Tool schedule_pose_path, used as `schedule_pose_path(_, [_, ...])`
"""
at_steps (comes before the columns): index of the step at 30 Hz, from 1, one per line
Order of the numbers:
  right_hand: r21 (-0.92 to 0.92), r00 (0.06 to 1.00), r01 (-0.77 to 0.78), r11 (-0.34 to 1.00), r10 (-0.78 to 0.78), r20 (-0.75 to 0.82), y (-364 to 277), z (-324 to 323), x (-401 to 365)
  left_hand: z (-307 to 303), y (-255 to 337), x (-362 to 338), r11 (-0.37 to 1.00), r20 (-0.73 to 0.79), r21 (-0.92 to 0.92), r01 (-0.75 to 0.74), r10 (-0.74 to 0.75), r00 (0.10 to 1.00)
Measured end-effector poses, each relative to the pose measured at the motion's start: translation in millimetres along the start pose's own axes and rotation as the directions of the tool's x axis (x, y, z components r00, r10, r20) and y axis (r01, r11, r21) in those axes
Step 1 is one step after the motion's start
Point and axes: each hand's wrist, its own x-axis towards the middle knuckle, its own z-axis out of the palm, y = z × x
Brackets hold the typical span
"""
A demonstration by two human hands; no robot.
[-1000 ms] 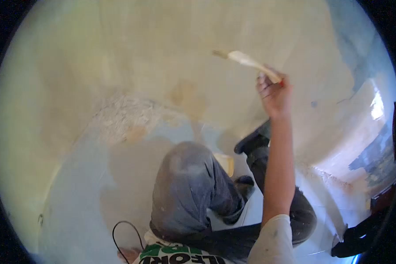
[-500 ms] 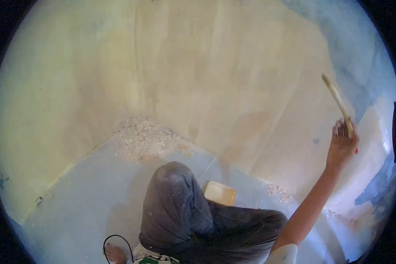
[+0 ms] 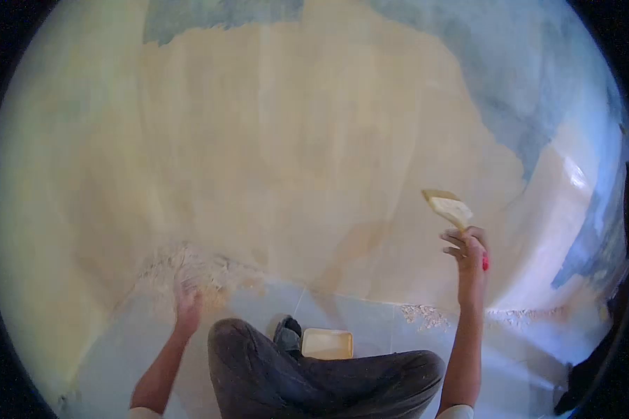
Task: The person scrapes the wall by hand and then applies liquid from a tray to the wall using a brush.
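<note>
A wide, flat paintbrush [image 3: 449, 207] with pale bristles and a red-tipped handle is gripped in my right hand [image 3: 470, 248]. Its bristles point up and left, in front of the cream-coated wall. At the lower left, my left hand [image 3: 187, 285] reaches to a heap of pale flakes [image 3: 220, 269] at the foot of the wall. Motion smears its fingers, and I cannot make out whether they hold any flakes. On the floor by my folded legs lies a shallow cream tray [image 3: 328, 344], apart from both hands.
The wall [image 3: 293, 140] is cream in the middle, with blue-grey patches [image 3: 510, 84] at the top and right. More flakes [image 3: 424, 316] line the wall's base at right. A dark object [image 3: 587, 380] stands at the lower right edge. My knees are close to the tray.
The brush and my right hand have come down and left, and the brush now shows its broad side. My left hand has entered view at the flake heap. The camera view has shifted.
</note>
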Motion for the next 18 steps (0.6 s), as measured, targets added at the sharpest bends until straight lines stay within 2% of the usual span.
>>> schedule_pose_path(1, [0.028, 0.999, -0.037, 0.999, 0.036, 0.024, 4, 11, 3, 29, -9, 28, 0.996, 0.033, -0.050, -0.080, 0.082, 0.996])
schedule_pose_path(3, [0.032, 1.000, -0.010, 0.999, 0.011, -0.019, 17, 33, 17, 92, 16, 74, 0.951, -0.014, -0.205, -0.231, 0.233, 0.972])
schedule_pose_path(5, [0.074, 0.998, 0.063, 0.995, -0.061, -0.034, 28, 54, 34, 137, 23, 89, 0.945, 0.023, -0.271, -0.183, 0.196, 0.980])
schedule_pose_path(6, [0.104, 0.993, 0.114, 0.988, -0.110, -0.039, 31, 68, 49, 155, 8, 94, 0.941, 0.033, -0.283, -0.185, 0.203, 0.979])
schedule_pose_path(7, [0.096, 0.992, 0.121, 0.988, -0.117, -0.046, 31, 80, 64, 176, -19, 88, 0.962, 0.062, -0.016, -0.272, 0.272, 0.960])
schedule_pose_path(8, [0.090, 0.981, 0.190, 0.978, -0.186, -0.053, 30, 93, 78, 190, -41, 79, 0.904, 0.109, 0.254, -0.345, 0.328, 0.939])
schedule_pose_path(9, [0.086, 0.965, 0.258, 0.962, -0.254, -0.060, 31, 104, 93, 192, -58, 74, 0.931, 0.301, 0.238, -0.278, 0.201, 0.932])
schedule_pose_path(10, [0.086, 0.965, 0.258, 0.962, -0.254, -0.063, 34, 113, 108, 192, -71, 70, 0.949, 0.479, 0.239, -0.205, 0.068, 0.875])
schedule_pose_path(11, [0.095, 0.941, 0.339, 0.936, -0.335, -0.051, 40, 121, 124, 194, -77, 67, 0.948, 0.481, 0.241, -0.207, 0.069, 0.874])
schedule_pose_path(12, [0.107, 0.910, 0.415, 0.903, -0.413, -0.040, 45, 128, 136, 194, -82, 64, 0.959, 0.607, 0.162, -0.233, 0.089, 0.790])
schedule_pose_path(13, [0.114, 0.911, 0.412, 0.904, -0.409, -0.047, 49, 133, 147, 191, -88, 61, 0.966, 0.719, 0.086, -0.245, 0.110, 0.686])
schedule_pose_path(14, [0.096, 0.892, 0.453, 0.886, -0.450, -0.047, 53, 138, 158, 189, -88, 58, 0.964, 0.721, 0.098, -0.249, 0.103, 0.685])
schedule_pose_path(16, [0.053, 0.854, 0.519, 0.853, -0.516, -0.065, 61, 147, 174, 187, -83, 52, 0.996, 0.779, 0.044, -0.079, 0.015, 0.626])
schedule_pose_path(18, [0.016, 0.845, 0.532, 0.847, -0.529, -0.080, 67, 150, 187, 181, -76, 58, 0.990, 0.768, 0.109, -0.089, -0.027, 0.640])
